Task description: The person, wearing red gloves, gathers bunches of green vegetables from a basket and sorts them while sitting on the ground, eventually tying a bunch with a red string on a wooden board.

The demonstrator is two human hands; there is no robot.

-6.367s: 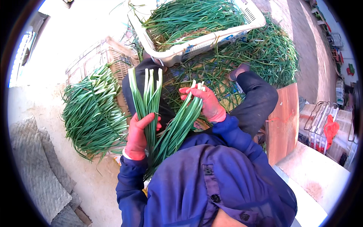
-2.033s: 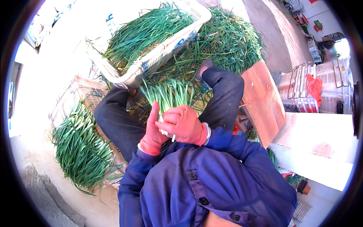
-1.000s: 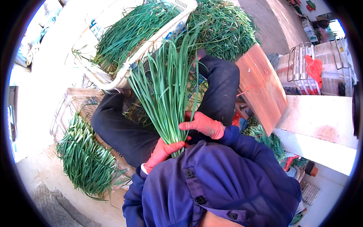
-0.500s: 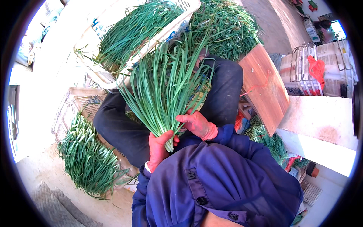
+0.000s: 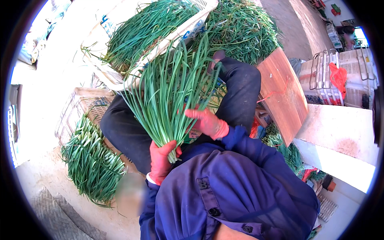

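Observation:
A fanned bunch of long green chives (image 5: 170, 92) stands in front of me, pale stem ends low and leaf tips away from me. My left hand (image 5: 161, 159), in a red-pink glove, is closed round the stems just above their cut ends. My right hand (image 5: 207, 123), gloved alike, is at the right side of the bunch with its thumb stretched out over the leaves. Its other fingers are partly hidden, and I cannot tell how firmly they touch the leaves.
Beyond the bunch lie a white crate (image 5: 116, 82) of chives and a loose chive heap (image 5: 240, 32). Bundled chives (image 5: 90, 160) rest at a crate on the left. To the right are a wooden board (image 5: 284, 96), a white block (image 5: 338, 132) and stacked crates (image 5: 320, 74).
The bunch's stem ends and my left hand have shifted slightly left. My right thumb has come away from the stems, and that hand looks more open.

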